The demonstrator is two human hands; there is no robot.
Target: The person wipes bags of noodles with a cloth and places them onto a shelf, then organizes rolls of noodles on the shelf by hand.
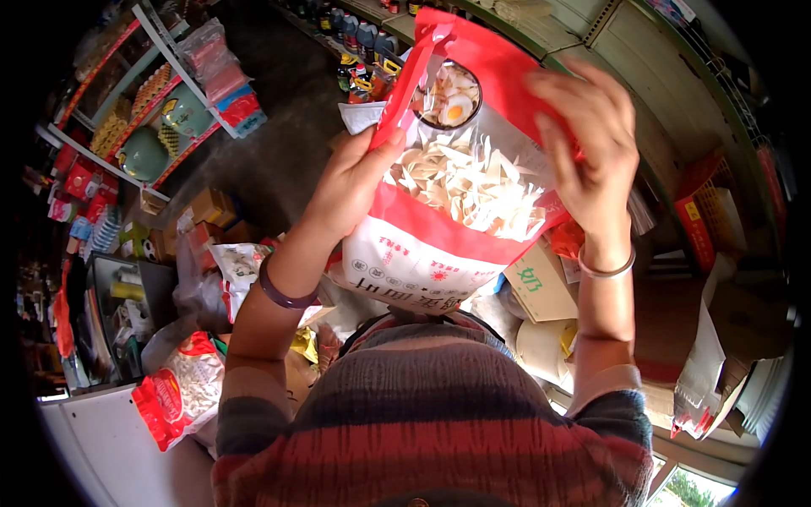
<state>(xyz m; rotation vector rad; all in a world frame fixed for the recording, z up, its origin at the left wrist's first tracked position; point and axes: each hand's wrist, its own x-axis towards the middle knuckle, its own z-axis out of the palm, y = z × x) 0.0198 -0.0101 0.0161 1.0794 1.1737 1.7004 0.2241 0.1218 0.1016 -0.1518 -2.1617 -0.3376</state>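
Note:
A red and white plastic bag (439,269) with its top open is held up in front of my chest. Pale, flat dried noodle pieces (473,182) fill its lower part. My left hand (359,173) grips the bag's left red edge, thumb toward the opening. At the bag's upper right is my right hand (587,139), slightly blurred, with its fingers apart and curved over the red edge; whether it touches the plastic I cannot make out. A picture of a bowl with an egg (448,97) shows on the far panel.
To the left stands a shelf rack (182,80) with green jars and packets. Another red-topped bag (182,389) lies on a white surface at lower left. Bottles (363,38) line the back shelf. A cardboard box (541,283) is below my right arm, with more cartons (676,313) at right.

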